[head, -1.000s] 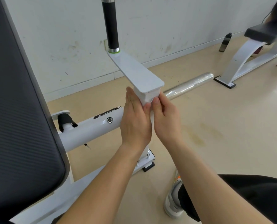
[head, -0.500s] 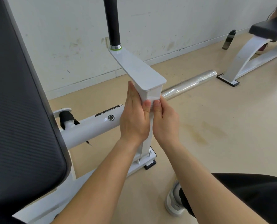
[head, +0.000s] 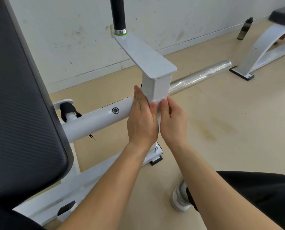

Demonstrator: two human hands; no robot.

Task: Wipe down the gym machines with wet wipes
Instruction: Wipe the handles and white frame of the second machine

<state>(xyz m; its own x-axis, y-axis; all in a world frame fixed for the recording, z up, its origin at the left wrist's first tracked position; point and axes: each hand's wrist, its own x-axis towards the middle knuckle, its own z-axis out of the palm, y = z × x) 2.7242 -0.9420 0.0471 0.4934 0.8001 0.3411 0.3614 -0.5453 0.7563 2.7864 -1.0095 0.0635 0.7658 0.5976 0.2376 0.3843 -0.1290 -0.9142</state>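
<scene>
The white square upright post [head: 156,86] of the gym machine stands in the middle of the view. A flat white plate [head: 143,55] tops it and carries a black handle grip [head: 117,14]. My left hand [head: 142,121] and my right hand [head: 173,120] clasp the post from both sides, a short way below the plate. A white wet wipe [head: 157,101] is wrapped around the post under my fingers. Both thumbs press it against the post's near face, and only a strip of it shows above the thumbs.
A black back pad [head: 13,97] fills the left side. A white round tube [head: 96,120] and a chrome bar [head: 199,77] run across behind the post. Another white bench frame [head: 263,47] and a dark bottle [head: 244,29] stand at the far right by the wall. My shoe [head: 180,196] is on the floor.
Both hands have slid down the post with the wipe, from right under the plate to lower down. More bare post shows above them now.
</scene>
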